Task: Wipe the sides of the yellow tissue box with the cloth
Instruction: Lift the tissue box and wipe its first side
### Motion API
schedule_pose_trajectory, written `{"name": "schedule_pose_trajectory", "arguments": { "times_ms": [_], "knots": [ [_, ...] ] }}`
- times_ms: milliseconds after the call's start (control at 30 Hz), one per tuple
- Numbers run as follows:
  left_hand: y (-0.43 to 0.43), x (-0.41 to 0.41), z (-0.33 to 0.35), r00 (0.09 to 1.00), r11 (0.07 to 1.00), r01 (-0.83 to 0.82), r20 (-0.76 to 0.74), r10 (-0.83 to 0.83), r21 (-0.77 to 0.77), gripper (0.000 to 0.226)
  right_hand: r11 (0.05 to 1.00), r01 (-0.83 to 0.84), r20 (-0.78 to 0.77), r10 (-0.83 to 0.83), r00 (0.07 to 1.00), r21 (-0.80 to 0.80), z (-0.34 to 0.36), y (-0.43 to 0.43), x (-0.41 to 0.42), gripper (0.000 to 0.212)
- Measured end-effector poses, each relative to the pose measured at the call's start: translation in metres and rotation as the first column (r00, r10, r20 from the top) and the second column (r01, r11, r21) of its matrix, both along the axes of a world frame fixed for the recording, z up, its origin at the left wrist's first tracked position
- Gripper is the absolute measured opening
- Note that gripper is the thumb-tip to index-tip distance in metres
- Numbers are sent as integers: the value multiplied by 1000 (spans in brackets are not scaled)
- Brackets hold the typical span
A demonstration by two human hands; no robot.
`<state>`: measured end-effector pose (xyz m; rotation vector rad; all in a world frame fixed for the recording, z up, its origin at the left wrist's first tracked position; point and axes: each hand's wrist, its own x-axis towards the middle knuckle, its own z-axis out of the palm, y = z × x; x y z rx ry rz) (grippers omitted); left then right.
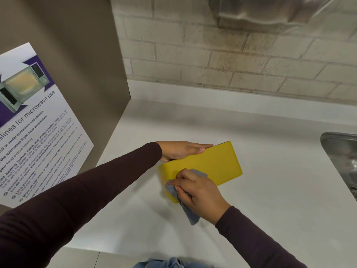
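The yellow tissue box (214, 163) stands tilted on the white counter (270, 180), a broad yellow face turned up toward me. My left hand (183, 150) lies flat along its far long edge, fingers straight, steadying it. My right hand (199, 188) presses a grey-blue cloth (171, 187) against the box's near left corner; the cloth's tail hangs below my palm onto the counter. Part of the box's near end is hidden by the cloth and my fingers.
A tall brown cabinet side (77, 64) with a microwave-use poster (34, 122) rises on the left. A steel sink (342, 157) sits at the right edge. A brick wall (231, 55) backs the counter, with a metal fixture (270, 10) above.
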<state>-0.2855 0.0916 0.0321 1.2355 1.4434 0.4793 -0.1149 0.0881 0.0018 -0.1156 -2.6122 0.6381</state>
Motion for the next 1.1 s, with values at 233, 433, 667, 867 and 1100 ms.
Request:
{"name": "schedule_pose_trajectory", "arguments": {
  "times_ms": [233,433,667,867,1100],
  "knots": [
    [0,-1,-3,1000,1000,19,-7,-19,-7,46,991,-131,82,131,988,5,-1,2,20,24],
    [-1,-2,-7,999,999,-36,3,36,3,43,995,-104,252,101,962,-2,-5,11,51,19],
    [-5,1,-12,993,998,-34,114,40,-58,42,451,159,-34,-390,920,-878,16,53,95,21],
    [4,9,9,997,970,-45,51,59,-238,38,-135,-142,-45,-548,835,-981,15,56,104,38],
    [23,22,16,934,978,66,-331,-130,-196,57,-381,-437,-228,-482,846,-815,25,54,123,42]
  ]
}}
